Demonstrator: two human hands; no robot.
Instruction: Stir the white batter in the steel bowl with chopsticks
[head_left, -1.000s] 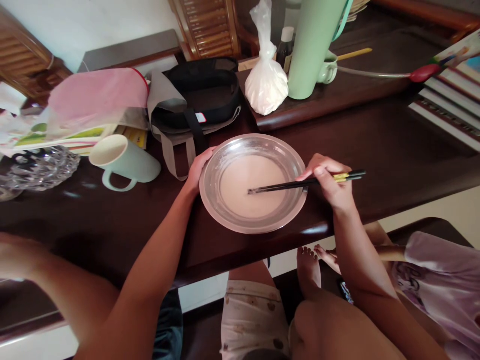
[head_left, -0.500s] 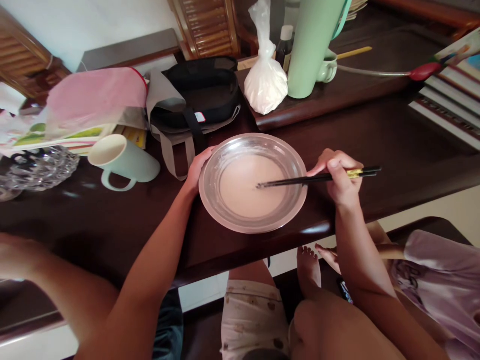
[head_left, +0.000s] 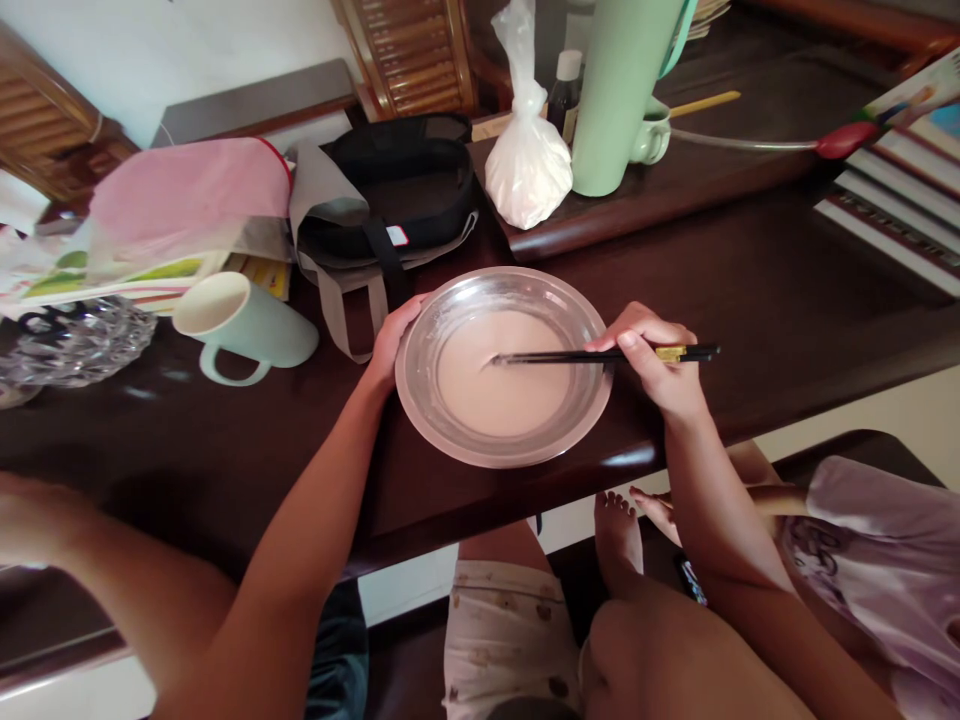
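A wide metal bowl (head_left: pixel 416 415) sits near the front edge of the dark table, part filled with a pale, smooth batter (head_left: pixel 502 400). My left hand (head_left: pixel 395 340) grips the bowl's left rim, its fingers partly hidden behind the wall. Pinched in my right hand (head_left: pixel 652 355) is a pair of black chopsticks (head_left: pixel 585 356) with gold bands near the top. They reach over the right rim, nearly level, and their tips dip into the batter left of its middle, making a small ripple.
Behind the bowl stand a tied bag of white powder (head_left: pixel 529 170), a tall green flask (head_left: pixel 619 100) and a black and grey bag (head_left: pixel 390 200). A pale mug (head_left: pixel 259 325) is at left, books (head_left: pixel 892 220) at right. Other people sit close on both sides; a person's arm (head_left: pixel 127 570) rests at left.
My right hand has moved left with the chopsticks, and their tips have shifted left and slightly up through the batter. My left hand stays on the bowl's rim.
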